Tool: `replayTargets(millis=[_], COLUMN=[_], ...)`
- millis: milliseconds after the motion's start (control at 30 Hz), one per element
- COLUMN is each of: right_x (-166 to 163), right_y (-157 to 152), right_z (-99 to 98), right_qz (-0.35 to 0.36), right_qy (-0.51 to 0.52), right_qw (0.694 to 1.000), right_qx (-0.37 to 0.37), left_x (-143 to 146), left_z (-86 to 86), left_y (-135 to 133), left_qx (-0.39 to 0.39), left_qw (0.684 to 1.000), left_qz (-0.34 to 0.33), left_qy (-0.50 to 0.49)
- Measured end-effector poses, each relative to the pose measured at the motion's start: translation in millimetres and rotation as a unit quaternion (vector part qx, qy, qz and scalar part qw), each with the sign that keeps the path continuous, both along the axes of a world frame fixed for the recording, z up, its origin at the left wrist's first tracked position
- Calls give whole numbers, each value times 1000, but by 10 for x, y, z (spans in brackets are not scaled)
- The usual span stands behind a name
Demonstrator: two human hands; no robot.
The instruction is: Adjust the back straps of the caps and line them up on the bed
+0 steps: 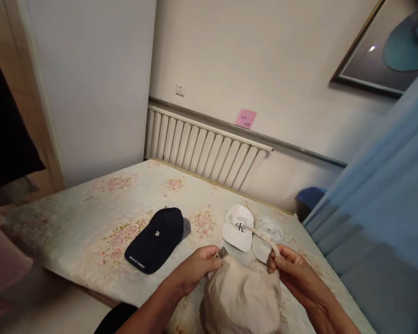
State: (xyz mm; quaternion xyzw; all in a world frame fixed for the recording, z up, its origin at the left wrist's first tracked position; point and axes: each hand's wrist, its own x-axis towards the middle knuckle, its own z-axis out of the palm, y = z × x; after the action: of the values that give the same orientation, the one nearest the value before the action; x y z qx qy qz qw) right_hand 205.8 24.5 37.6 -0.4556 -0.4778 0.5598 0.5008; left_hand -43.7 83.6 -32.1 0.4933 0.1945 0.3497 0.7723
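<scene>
As the left hand pinches only the buckle and the right hand the strap, the beige cap may slip toward six o'clock.

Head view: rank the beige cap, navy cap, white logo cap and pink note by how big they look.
1. beige cap, largest, though nearest the camera, so unsure
2. navy cap
3. white logo cap
4. pink note, smallest

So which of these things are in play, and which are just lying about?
In play: beige cap; strap in right hand; buckle in left hand.
Lying about: navy cap; logo cap; plain white cap; pink note.
</scene>
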Motion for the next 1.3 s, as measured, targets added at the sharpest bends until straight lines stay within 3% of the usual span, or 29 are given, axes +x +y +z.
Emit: replayTargets(millis=[333, 600, 833, 1033, 1300], right_x=[170, 71, -170, -329, -442], right_y=[-368, -648, -703, -690, -664], right_z=[129, 114, 104, 5, -105], right_qz=[-42, -46, -36, -85, -102], right_qy=[6, -18, -145, -195, -190], right_qw=[999, 998, 986, 974, 972], right_qx=[33, 44, 72, 82, 95], left_x=[274, 424, 542, 630, 672], left_z=[233, 475, 456, 431, 423], left_y=[-407, -689, -781, -841, -890], left_qx=[98, 218, 308, 336, 290], left_qw=[991, 954, 925, 913, 911], left_qz=[56, 128, 147, 162, 201], left_qy=[68, 159, 166, 165, 215])
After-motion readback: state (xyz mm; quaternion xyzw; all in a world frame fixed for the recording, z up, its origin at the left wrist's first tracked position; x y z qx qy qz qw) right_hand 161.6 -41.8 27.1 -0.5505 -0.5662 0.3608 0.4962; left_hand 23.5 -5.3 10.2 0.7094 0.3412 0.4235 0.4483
